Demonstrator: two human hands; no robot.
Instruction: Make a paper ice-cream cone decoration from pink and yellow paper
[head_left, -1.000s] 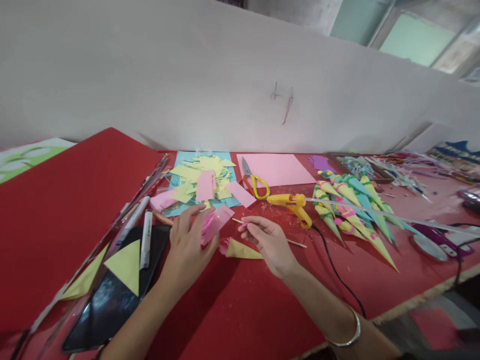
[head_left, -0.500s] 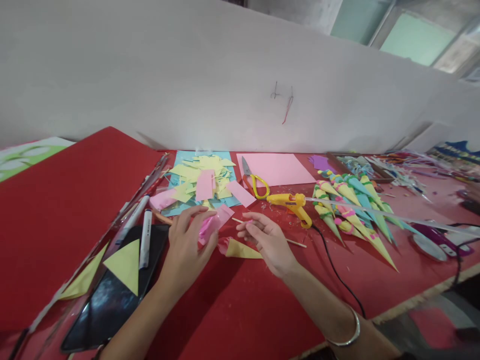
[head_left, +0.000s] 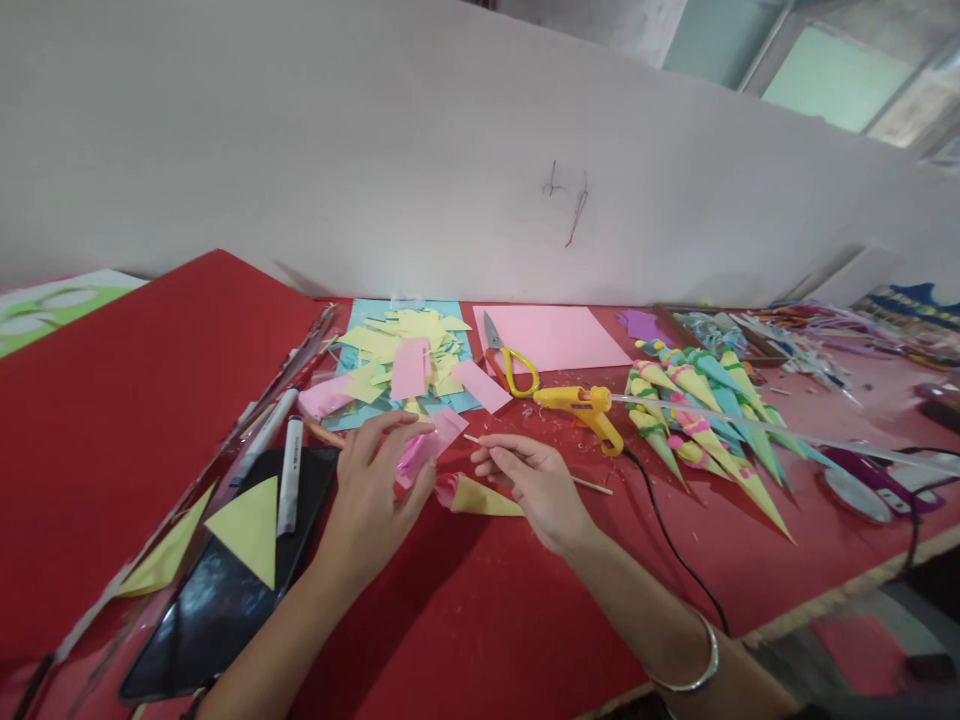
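My left hand (head_left: 379, 475) is curled round a piece of crinkled pink paper (head_left: 448, 432), its fingers and thumb at the paper's left side. A thin wooden stick (head_left: 592, 486) runs through my right hand (head_left: 532, 485), which pinches it with its tip poking out toward the pink paper. Below and between the hands, a small yellow paper cone (head_left: 484, 498) with pink crepe at its wide end lies on the red table. To the right of my right hand is a yellow glue gun (head_left: 589, 405).
Scissors (head_left: 511, 368) lie beside a pile of yellow paper scraps (head_left: 405, 335) and a pink sheet (head_left: 555, 335). Finished paper cones (head_left: 705, 410) are heaped at right. A black phone-like slab (head_left: 202, 620) and a marker (head_left: 290, 475) lie at left. The glue gun's cord (head_left: 667, 540) trails toward the front.
My right fingers have shifted very slightly and close more on the stick. My left hand and the pink paper stay nearly where they were.
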